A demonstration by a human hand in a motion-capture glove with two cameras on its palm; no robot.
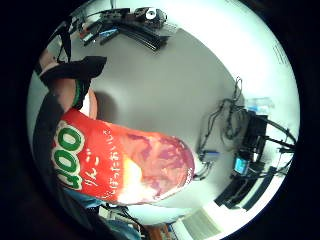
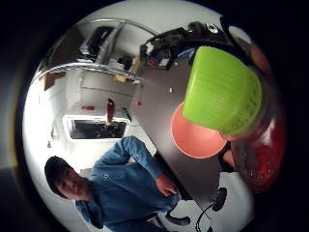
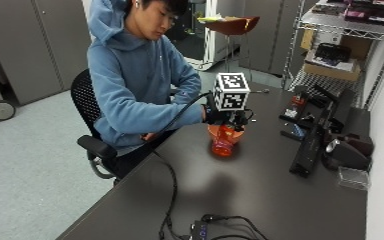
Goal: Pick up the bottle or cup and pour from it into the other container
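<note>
Gloved right hand (image 3: 220,116) clamps the red bottle (image 3: 223,142), fingers wrapped round its body, tilted above the table (image 3: 258,190). Green cap (image 2: 221,92) on, hanging over the orange bowl (image 2: 193,139).

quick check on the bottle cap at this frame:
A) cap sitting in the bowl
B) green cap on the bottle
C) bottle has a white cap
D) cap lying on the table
B: in the thumb side palm view the green cap sits on the neck of the red bottle, above the orange bowl on the table; the right hand grips the bottle.
</note>
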